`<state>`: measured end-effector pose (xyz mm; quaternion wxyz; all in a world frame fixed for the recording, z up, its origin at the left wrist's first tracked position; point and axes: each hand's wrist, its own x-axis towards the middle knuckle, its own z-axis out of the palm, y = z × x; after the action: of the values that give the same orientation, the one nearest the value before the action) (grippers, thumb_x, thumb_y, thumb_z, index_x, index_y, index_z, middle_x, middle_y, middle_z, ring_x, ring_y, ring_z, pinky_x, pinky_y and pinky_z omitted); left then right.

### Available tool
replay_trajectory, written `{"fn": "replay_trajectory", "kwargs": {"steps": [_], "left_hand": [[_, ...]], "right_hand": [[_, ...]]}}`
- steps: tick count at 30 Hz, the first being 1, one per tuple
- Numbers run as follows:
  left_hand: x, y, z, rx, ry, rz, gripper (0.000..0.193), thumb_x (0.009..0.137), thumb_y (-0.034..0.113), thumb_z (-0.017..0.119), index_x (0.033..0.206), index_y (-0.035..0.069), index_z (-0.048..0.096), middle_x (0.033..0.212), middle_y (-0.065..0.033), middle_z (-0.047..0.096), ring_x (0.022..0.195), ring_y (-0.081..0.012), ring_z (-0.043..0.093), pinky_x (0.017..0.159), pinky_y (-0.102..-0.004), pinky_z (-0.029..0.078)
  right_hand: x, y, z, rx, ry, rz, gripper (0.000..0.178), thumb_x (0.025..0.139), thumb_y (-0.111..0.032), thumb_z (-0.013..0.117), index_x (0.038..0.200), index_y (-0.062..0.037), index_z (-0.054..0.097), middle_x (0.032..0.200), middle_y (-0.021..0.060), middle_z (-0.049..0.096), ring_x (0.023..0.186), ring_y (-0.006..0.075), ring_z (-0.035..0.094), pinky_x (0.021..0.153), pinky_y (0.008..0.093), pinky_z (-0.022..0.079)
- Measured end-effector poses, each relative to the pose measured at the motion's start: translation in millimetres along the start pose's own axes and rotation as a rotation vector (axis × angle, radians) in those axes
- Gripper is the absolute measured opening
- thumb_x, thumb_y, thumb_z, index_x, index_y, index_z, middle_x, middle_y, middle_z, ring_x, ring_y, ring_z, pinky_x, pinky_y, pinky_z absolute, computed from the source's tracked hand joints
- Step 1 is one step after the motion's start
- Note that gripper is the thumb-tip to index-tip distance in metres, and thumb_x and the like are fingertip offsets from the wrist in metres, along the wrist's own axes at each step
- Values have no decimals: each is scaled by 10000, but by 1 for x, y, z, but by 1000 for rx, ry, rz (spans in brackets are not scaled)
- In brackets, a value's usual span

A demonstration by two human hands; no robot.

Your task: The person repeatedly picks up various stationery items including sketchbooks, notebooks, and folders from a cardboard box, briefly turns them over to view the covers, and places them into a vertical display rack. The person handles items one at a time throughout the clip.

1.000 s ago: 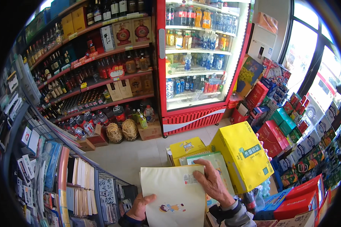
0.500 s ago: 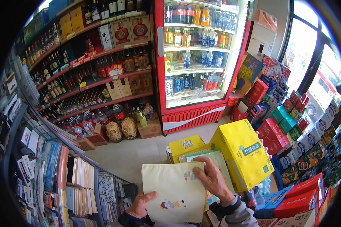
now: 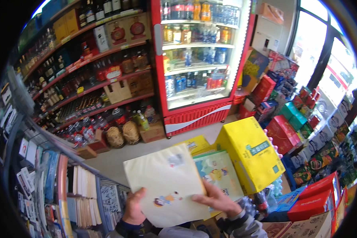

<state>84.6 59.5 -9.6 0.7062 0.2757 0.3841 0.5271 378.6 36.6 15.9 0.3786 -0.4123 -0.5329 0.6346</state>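
We hold the book (image 3: pixel 162 180) with two hands, at the lower middle of the view. Our left hand (image 3: pixel 134 207) is bent around its left edge: the thumb lies on the front, and the fingers go behind, where we cannot see them well. Our right hand (image 3: pixel 219 199) is half closed on the right edge, near the lower corner, with the thumb on the front and the fingers partly hidden by the book. The book is cream and slightly turned, with a drawn figure (image 3: pixel 166 199) low and a blurred label (image 3: pixel 176 160) near the top. Just to its right, partly covered, we see the green book (image 3: pixel 222 171); near this is the big yellow box (image 3: pixel 252 154). Beyond stands the red fridge (image 3: pixel 198 116), with shelves (image 3: pixel 97 86) to its left.
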Motion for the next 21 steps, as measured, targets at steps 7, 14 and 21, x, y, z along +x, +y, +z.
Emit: {"fn": "replay_trajectory", "kwargs": {"steps": [7, 14, 21], "left_hand": [[-1, -9, 7, 138, 9, 285, 608, 925, 323, 636, 1399, -37, 507, 1295, -180, 644, 1157, -316, 652, 1014, -438, 515], [7, -22, 13, -23, 51, 166, 541, 930, 276, 649, 1348, -52, 549, 1241, -177, 667, 1100, -273, 661, 962, -384, 520], [8, -1, -7, 36, 157, 162, 511, 976, 345, 600, 1337, -15, 555, 1257, -159, 660, 1114, -285, 658, 980, -399, 520]], "right_hand": [[-9, -8, 18, -5, 41, 147, 633, 1039, -486, 578, 1412, 7, 445, 1308, 169, 603, 1200, 202, 559, 1027, 355, 443], [-19, 3, 19, -189, 165, 88, 576, 1046, -431, 589, 1354, 36, 451, 1298, 228, 585, 1184, 225, 560, 998, 369, 466], [-7, 26, 13, 242, 70, 264, 429, 985, -225, 675, 1323, 22, 583, 1186, 107, 690, 991, 177, 669, 817, 321, 563]]}}
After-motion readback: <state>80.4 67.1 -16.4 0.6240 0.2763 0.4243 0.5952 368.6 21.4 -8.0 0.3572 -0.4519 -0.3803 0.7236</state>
